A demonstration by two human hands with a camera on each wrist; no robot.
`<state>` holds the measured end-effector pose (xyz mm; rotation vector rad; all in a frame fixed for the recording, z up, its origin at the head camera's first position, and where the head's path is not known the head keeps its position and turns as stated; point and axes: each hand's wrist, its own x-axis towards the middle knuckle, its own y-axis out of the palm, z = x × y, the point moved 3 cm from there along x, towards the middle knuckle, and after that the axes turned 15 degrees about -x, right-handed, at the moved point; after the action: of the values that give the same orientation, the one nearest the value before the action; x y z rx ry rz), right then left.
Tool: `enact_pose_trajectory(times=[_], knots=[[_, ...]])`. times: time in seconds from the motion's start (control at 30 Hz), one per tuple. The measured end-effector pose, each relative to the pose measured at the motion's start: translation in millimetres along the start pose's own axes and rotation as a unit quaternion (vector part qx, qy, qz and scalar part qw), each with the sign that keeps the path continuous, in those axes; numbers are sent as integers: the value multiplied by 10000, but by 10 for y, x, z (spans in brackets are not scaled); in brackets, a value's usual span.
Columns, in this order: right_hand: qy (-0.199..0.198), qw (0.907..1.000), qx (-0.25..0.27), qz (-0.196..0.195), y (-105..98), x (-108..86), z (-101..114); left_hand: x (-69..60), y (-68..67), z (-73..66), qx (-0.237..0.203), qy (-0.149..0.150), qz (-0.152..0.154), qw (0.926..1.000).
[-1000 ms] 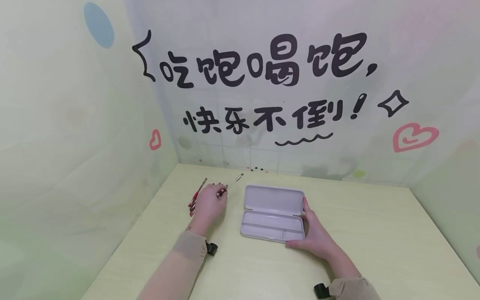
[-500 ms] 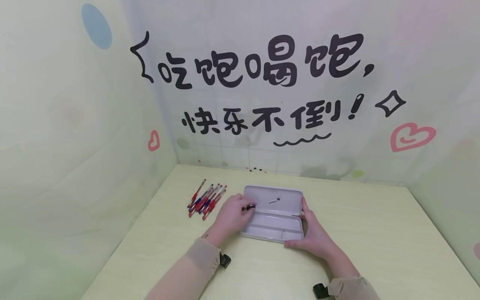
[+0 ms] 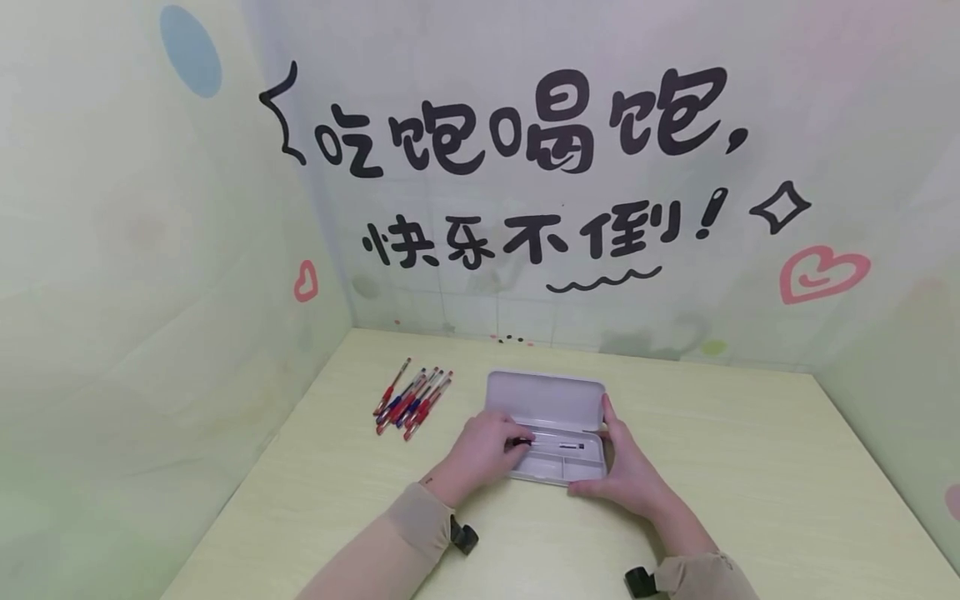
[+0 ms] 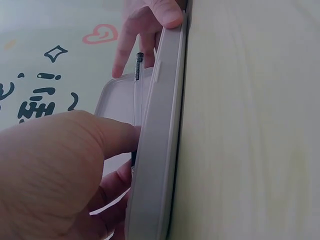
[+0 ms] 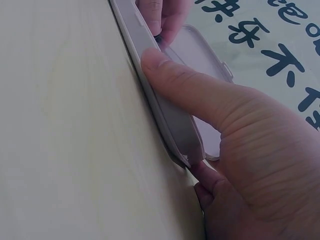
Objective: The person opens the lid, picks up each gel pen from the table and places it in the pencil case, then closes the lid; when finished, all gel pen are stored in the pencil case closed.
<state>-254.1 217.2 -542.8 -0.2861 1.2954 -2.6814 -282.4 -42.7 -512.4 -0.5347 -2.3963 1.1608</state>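
A pale lilac pencil case [image 3: 546, 398] lies unfolded on the table, its lid toward the wall and its divided tray nearer the person. My left hand [image 3: 480, 454] pinches a clear pen with a dark grip [image 4: 138, 95], which lies along the long rear compartment of the tray. In the left wrist view the thumb and fingers of the left hand [image 4: 60, 165] meet on the pen at the case wall. At the case's right end my right hand [image 3: 637, 475] grips it, thumb on the near edge [image 5: 170, 115] and fingers round the far side.
Several red and blue pens [image 3: 412, 404] lie in a loose pile on the table left of the case. The pale wooden table [image 3: 750, 467] meets a wall with black lettering behind, and side walls stand left and right.
The left hand has carried the pen from the pile to the right, over the lid, and down into the rear compartment. My right hand keeps its hold on the case.
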Motion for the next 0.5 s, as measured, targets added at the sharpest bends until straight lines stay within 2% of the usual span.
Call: enact_pose_trajectory(times=[0.5], knots=[[-13, 10000, -49, -15, -12, -19, 28, -20, 20, 31, 17, -168, 28, 9999]])
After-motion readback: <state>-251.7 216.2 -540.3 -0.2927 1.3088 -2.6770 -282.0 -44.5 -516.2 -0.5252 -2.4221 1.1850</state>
